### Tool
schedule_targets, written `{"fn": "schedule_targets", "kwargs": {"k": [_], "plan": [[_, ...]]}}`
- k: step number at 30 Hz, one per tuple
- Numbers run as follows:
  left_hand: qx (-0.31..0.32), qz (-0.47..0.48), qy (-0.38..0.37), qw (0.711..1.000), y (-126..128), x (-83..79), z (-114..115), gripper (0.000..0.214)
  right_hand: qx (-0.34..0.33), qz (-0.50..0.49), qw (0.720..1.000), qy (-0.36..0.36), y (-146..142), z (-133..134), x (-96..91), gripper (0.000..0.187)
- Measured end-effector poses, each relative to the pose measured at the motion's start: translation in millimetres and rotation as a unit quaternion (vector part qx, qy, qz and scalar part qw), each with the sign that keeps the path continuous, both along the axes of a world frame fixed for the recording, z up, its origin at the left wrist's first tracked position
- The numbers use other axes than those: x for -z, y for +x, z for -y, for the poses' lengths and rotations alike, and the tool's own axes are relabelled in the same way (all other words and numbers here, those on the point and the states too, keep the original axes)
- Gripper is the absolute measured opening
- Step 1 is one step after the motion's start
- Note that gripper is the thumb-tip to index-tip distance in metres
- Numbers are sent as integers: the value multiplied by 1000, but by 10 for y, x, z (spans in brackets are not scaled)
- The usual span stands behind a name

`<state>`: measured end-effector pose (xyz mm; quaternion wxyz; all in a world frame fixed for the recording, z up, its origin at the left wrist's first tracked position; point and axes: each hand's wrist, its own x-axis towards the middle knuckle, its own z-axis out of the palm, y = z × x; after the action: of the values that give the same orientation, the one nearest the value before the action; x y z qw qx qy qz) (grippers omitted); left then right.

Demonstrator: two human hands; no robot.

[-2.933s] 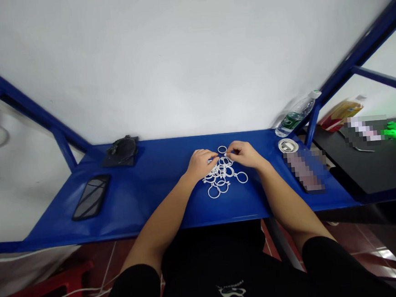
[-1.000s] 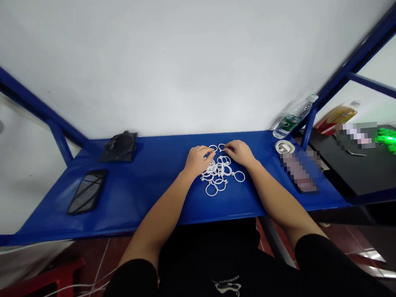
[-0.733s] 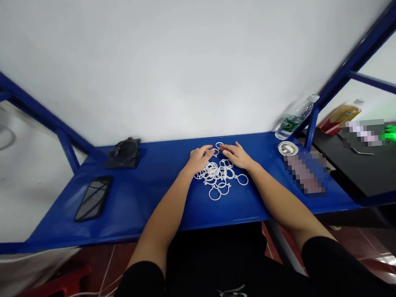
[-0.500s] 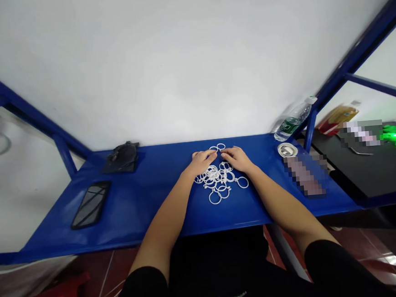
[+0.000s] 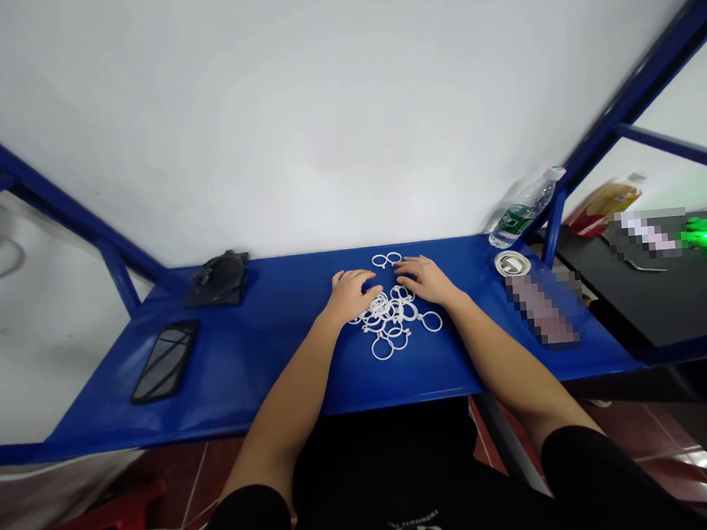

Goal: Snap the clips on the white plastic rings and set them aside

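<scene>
A loose pile of white plastic rings [image 5: 388, 315] with small eyelets lies on the blue tabletop [image 5: 261, 337]. Beyond the pile, two white rings [image 5: 386, 260] lie side by side near the wall, touching or linked; I cannot tell which. My left hand [image 5: 354, 293] is open at the pile's left edge, with thumb and fingers apart and nothing visible between them. On the other side, my right hand [image 5: 423, 279] is open too, fingers spread, its fingertips close to the pair of rings. The hands cover part of the pile's outer rings.
At the left lie a black phone [image 5: 165, 361] and a crumpled black plastic bag [image 5: 218, 279]. A water bottle [image 5: 524, 211] leans at the back right, behind a white tape-like roll [image 5: 513, 265]. Blue frame bars [image 5: 118, 275] slant up at both ends.
My left hand has opened and drawn back left from the pair of rings. My right hand has spread its fingers and shifted slightly. The pair of rings now lies free between them.
</scene>
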<state>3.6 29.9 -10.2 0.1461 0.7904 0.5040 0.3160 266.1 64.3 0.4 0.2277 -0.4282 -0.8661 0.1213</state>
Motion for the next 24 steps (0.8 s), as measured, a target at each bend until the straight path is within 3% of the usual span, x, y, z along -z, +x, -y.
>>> {"fn": "schedule_targets", "kwargs": {"k": [4, 7, 10, 15, 20, 24], "plan": [[18, -18, -11, 1000, 26, 7, 20, 24, -60, -9, 998, 22, 55, 54, -112, 23], [33, -23, -13, 999, 24, -3, 25, 19, -69, 13, 997, 12, 37, 77, -121, 28], [36, -27, -13, 999, 29, -31, 30, 18, -76, 33, 997, -3, -2, 83, -93, 22], [37, -18, -31, 999, 63, -98, 55, 30, -81, -9, 996, 27, -41, 102, -98, 13], [20, -6, 36, 999, 87, -129, 87, 36, -102, -86, 987, 90, -112, 166, -175, 13], [42, 24, 97, 994, 127, -130, 107, 18, -115, -121, 979, 116, -203, 226, -207, 15]]}}
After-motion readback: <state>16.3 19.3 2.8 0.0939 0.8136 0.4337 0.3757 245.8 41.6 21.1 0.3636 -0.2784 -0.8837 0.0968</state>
